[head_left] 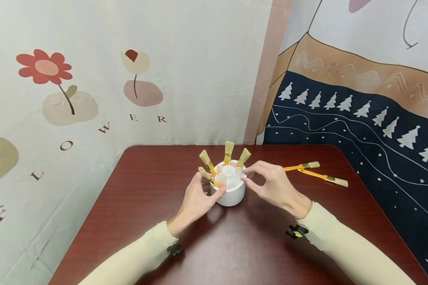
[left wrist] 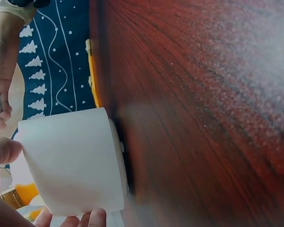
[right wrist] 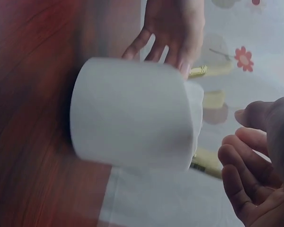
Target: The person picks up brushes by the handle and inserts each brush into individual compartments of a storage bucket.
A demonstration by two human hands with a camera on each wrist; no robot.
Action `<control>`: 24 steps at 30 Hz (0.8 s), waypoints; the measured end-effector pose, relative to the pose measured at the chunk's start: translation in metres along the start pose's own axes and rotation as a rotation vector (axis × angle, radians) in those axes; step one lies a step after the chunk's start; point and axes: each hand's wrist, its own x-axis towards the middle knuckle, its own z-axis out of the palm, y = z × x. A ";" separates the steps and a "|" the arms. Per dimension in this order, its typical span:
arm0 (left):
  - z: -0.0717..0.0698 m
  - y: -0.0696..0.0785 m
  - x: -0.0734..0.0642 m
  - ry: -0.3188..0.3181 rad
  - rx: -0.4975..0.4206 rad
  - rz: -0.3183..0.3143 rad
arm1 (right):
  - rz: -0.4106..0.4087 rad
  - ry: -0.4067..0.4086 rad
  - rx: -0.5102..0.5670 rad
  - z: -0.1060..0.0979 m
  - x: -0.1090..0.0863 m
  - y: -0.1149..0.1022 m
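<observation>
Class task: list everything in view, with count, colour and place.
Holder: 1, white, between the hands
Brushes: 4, pale bristles, orange handles, in the holder
Loose brushes: 2, same colours, on the table
Table: 1, red-brown, under the holder
Flower cloth: 1, mainly off-white, behind table
Tree cloth: 1, navy, tan, white, at right
Wrist devices: 2, mostly black, at cuffs
Sleeves: 2, cream, on arms
Left hand: 1, bare, gripping holder
Right hand: 1, bare, beside holder

Left forearm [head_left: 128, 255] reaches in from near left; left hand [head_left: 196, 196] grips, thumb opposing fingers. Right forearm [head_left: 346, 239] from near right; right hand [head_left: 272, 186] loosely curled, thumb apart.
</observation>
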 end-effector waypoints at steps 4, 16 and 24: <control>-0.001 0.000 0.001 -0.005 -0.012 -0.014 | 0.025 0.007 -0.009 -0.005 -0.005 0.009; -0.005 -0.004 0.007 -0.069 -0.066 -0.038 | 0.126 0.056 -0.052 -0.027 -0.023 0.044; -0.008 -0.008 0.013 -0.121 -0.118 -0.018 | 0.176 0.078 -0.098 -0.039 -0.035 0.073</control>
